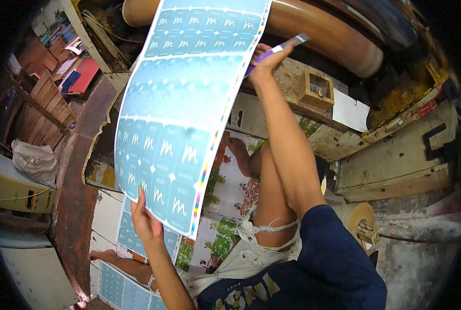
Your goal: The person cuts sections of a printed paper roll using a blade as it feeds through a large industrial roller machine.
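Note:
A large printed sheet (161, 111) in pale blue and teal, with rows of label shapes and a color strip along its right edge, curves upward in front of me. My left hand (147, 222) grips its lower left edge, the fingers partly behind it. My right hand (269, 59), at the sheet's upper right edge, is closed around a purple-handled tool (279, 48) with a flat grey tip; whether it is a brush or a blade I cannot tell. Whether that hand also touches the sheet is unclear. More printed sheets (130, 230) lie below, by my leg.
A long brown roller (323, 33) spans the back, above a dirty machine ledge (292, 85) bearing a small wooden box (315, 89) and a white paper (350, 111). A roll on a spindle (359, 222) stands at right. A whitish bag (34, 161) sits at far left.

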The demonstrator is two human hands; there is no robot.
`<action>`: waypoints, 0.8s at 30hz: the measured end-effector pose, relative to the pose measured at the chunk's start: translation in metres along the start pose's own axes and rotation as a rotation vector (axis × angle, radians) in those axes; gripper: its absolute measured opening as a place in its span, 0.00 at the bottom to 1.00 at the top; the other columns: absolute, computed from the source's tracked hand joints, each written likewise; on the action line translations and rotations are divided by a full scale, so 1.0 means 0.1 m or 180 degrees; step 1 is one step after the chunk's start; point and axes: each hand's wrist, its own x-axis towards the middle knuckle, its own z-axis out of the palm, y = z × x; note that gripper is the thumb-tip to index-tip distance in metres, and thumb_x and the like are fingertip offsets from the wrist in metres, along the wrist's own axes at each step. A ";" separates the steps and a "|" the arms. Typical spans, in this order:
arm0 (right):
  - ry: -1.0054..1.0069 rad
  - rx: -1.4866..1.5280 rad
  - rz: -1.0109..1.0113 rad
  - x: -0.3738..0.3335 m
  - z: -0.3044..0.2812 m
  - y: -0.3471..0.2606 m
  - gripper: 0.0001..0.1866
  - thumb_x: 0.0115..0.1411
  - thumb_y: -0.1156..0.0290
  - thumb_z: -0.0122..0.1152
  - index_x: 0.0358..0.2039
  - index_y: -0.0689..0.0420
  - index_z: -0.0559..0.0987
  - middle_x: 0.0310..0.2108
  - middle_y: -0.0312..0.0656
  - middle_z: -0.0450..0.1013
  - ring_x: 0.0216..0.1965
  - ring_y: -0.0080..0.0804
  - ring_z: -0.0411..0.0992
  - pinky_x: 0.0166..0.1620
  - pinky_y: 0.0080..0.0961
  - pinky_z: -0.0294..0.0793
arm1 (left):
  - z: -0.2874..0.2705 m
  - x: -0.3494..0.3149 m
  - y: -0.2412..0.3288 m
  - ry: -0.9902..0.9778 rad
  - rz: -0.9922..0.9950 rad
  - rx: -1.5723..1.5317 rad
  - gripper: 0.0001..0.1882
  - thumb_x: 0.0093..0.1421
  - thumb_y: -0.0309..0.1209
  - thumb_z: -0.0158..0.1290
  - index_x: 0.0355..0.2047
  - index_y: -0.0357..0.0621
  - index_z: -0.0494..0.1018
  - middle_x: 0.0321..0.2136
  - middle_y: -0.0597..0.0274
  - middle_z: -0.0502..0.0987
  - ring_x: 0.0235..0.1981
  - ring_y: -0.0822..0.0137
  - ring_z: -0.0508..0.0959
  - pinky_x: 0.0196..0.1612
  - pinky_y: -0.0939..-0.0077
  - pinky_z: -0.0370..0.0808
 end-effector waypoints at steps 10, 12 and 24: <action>0.0187 -0.1585 -0.0620 -0.08 -0.78 -0.81 0.45 0.59 0.27 0.26 0.35 0.63 0.69 0.19 0.44 0.68 0.14 0.28 0.64 0.13 0.21 0.56 | -0.44 -0.28 0.03 0.0351 0.0455 0.1322 0.23 0.63 0.24 0.52 0.57 0.36 0.61 0.49 0.56 0.72 0.44 0.70 0.75 0.45 0.74 0.76; -0.0064 -0.2124 -0.0726 -0.02 -0.83 -0.94 0.36 0.66 0.38 0.28 0.37 0.63 0.69 0.17 0.42 0.68 0.13 0.27 0.65 0.15 0.22 0.59 | -0.50 -0.32 0.03 0.0426 0.0341 0.1734 0.24 0.64 0.26 0.52 0.58 0.36 0.60 0.50 0.56 0.71 0.46 0.68 0.75 0.47 0.71 0.75; -0.0896 -0.3377 -0.1789 0.22 -0.32 -1.75 0.20 0.68 0.58 0.45 0.41 0.64 0.74 0.28 0.43 0.77 0.20 0.21 0.71 0.22 0.19 0.71 | -1.09 -0.60 -0.10 0.0557 0.0687 0.1648 0.25 0.62 0.30 0.56 0.56 0.37 0.62 0.49 0.59 0.71 0.47 0.70 0.72 0.48 0.75 0.70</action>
